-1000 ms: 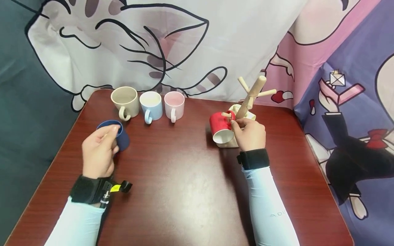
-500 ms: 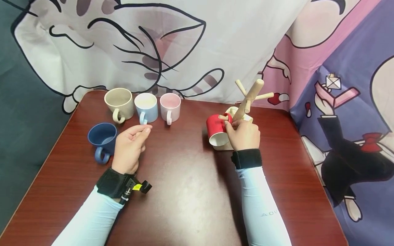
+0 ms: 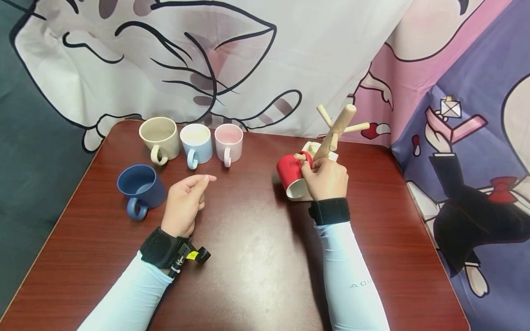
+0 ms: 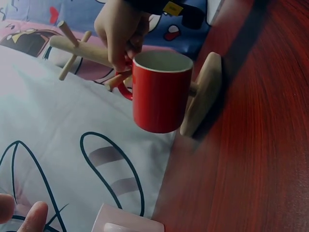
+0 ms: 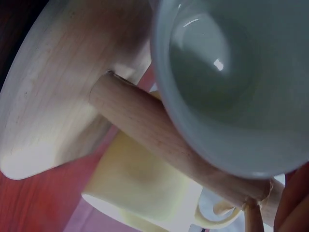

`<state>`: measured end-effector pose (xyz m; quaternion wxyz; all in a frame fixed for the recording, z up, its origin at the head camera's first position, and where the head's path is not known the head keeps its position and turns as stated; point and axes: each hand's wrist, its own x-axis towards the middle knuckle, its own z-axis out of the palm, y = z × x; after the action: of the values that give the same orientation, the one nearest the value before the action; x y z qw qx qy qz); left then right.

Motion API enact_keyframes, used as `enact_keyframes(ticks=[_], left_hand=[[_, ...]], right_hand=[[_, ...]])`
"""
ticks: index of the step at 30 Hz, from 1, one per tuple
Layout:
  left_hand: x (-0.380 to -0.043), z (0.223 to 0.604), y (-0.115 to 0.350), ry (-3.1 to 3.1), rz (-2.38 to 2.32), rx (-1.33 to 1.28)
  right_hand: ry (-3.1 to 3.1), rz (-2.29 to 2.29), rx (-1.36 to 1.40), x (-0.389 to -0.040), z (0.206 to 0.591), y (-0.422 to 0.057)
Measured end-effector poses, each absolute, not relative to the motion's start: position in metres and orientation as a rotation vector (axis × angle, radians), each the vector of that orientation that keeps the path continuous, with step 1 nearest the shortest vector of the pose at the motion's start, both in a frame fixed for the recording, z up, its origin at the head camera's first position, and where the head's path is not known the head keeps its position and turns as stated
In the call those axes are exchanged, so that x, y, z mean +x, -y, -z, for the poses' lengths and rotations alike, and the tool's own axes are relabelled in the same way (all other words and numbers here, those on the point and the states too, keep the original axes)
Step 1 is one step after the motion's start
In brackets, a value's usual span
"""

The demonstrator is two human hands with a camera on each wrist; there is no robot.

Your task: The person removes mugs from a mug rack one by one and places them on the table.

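My right hand pinches the handle of a red mug at a wooden mug tree. The handle is looped over a peg, and the mug hangs on its side with its white inside facing me. In the right wrist view, the mug's pale interior covers part of the post. A cream mug hangs behind that post. My left hand is over the table, holding nothing, its thumb and index finger close together. Beside it stands a navy mug, handle toward me.
A beige mug, a light blue mug and a pink mug stand upright in a row at the back left of the brown table. A printed curtain hangs behind the table.
My left hand has moved right, away from the navy mug, which it earlier overlapped. My right hand stays at the red mug's handle. The head view has shifted slightly.
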<state>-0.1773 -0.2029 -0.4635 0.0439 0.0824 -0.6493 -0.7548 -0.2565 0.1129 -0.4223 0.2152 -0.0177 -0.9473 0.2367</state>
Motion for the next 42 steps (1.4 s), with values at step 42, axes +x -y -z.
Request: enact_keyframes(ticks=[42], left_hand=[[-0.210,0.408,0.154,2.843,1.872,-0.699]], right_hand=[[2.418,-0.778,1.378,-0.208,0.397,-0.102]])
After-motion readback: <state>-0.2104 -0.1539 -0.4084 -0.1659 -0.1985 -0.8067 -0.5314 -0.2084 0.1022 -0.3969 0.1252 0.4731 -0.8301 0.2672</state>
